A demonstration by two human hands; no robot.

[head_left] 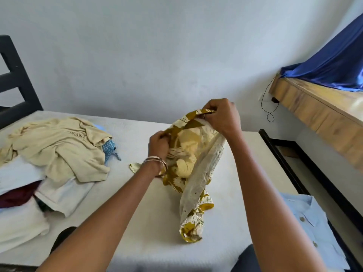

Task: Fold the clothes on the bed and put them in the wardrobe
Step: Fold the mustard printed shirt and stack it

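Observation:
A crumpled yellow and mustard printed garment (pixel 189 163) hangs over the middle of the white bed (pixel 137 222), its lower end resting on the mattress. My right hand (pixel 221 115) grips its top edge, raised above the bed. My left hand (pixel 159 143), with bangles on the wrist, holds the garment's left edge lower down. A pile of unfolded clothes lies at the left: a cream T-shirt (pixel 64 148) on top, a blue patterned piece (pixel 110 149) beside it, white and maroon items under it. A folded light blue shirt (pixel 312 228) lies at the bed's right edge.
A dark headboard (pixel 15 81) stands at the far left against the white wall. A wooden ledge (pixel 322 112) with blue cloth (pixel 337 65) juts out at the right, a black cable (pixel 270 110) hanging below it. The black bed frame (pixel 290 163) borders a gap beside the wall.

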